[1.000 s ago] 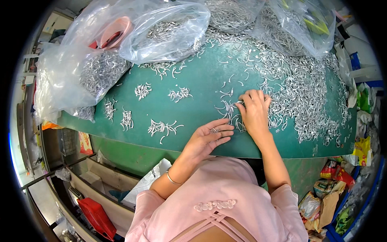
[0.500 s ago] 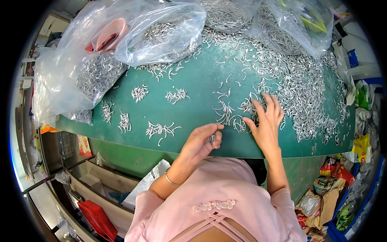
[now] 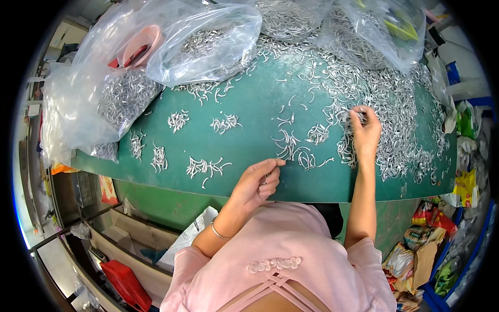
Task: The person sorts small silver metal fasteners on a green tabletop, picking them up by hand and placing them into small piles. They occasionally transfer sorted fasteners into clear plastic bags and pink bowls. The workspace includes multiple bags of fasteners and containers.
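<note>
My left hand hovers at the near edge of the green table, its fingers curled round a few small silver curved metal pieces. Farther right, my right hand reaches into the left side of a broad heap of the same pieces. Its thumb and fingers are bent together over silver pieces, partly hidden by the hand. Between the hands lie a small round clump and looser groups of pieces. More little piles sit at the left, one of them spread out.
Clear plastic bags full of metal pieces line the table's far side. A pink scoop-like container with a red-handled tool stands among them at the left. Below left are a drawer and a red box; packets lie at the right.
My right hand has moved right and away from the small clump to the big heap, and its spread fingers have drawn together. My left hand has stayed nearly still.
</note>
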`<state>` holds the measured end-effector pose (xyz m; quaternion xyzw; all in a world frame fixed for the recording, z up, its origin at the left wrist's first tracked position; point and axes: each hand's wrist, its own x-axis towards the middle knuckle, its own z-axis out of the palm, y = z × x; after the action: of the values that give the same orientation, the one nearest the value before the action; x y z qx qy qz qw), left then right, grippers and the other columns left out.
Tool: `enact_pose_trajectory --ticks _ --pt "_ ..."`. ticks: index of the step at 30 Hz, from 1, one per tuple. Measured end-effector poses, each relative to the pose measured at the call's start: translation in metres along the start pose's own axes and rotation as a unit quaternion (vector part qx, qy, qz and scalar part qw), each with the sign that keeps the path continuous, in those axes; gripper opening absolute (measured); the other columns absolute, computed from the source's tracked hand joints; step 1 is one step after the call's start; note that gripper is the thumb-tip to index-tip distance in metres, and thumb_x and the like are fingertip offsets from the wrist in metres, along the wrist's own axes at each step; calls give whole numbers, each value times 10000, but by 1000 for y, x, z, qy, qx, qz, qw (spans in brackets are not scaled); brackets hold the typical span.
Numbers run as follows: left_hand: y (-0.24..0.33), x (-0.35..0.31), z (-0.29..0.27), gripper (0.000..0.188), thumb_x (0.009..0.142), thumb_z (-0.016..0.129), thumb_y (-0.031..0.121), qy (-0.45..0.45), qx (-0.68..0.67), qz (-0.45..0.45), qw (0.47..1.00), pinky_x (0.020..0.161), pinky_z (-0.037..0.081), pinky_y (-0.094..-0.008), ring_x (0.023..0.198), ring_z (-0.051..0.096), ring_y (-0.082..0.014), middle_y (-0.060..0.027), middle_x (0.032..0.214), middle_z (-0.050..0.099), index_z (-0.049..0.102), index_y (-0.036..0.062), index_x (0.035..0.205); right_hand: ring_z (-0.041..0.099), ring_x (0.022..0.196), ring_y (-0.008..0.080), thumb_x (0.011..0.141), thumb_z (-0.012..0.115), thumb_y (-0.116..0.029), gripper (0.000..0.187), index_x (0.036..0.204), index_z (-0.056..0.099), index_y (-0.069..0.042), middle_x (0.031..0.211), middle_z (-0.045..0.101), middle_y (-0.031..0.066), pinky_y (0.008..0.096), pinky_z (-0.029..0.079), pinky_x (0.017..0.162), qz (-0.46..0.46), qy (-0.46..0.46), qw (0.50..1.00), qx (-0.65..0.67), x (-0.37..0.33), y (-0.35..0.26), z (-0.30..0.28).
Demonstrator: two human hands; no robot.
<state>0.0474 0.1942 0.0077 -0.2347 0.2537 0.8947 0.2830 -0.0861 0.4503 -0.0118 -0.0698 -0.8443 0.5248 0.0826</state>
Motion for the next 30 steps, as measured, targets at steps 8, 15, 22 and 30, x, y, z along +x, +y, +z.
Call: enact_pose_trajectory --ticks 8,15,22,30 --pt "1 1 2 206 992 472 139 1 11 13 1000 428 255 -179 498 304 -36 30 662 398 565 -11 1096 519 1203 213 931 559 -44 337 1262 538 19 1275 561 138 324 454 960 59 -237 919 310 -11 -50 26" --pt "1 1 3 216 987 480 139 12 23 22 999 467 285 -184 540 337 -48 18 693 431 567 -20 1105 471 1231 334 792 712 -157 491 1256 568 -84 1334 506 128 404 366 1034 -236 -165 950 -121 -19 -32 24" --pt "1 1 0 217 977 491 135 18 20 32 999 497 308 -195 572 355 -55 11 714 456 574 -13 1111 556 951 341 766 617 50 231 985 603 -24 1031 570 143 422 450 810 -269 -160 931 -191 -21 -19 19" --pt "0 2 1 215 970 498 137 31 23 32 999 510 315 -197 580 360 -59 14 734 467 577 -1 1114 524 1028 339 746 700 -45 273 1011 635 -30 1062 576 146 413 423 868 -279 -89 936 -197 -25 -47 41"
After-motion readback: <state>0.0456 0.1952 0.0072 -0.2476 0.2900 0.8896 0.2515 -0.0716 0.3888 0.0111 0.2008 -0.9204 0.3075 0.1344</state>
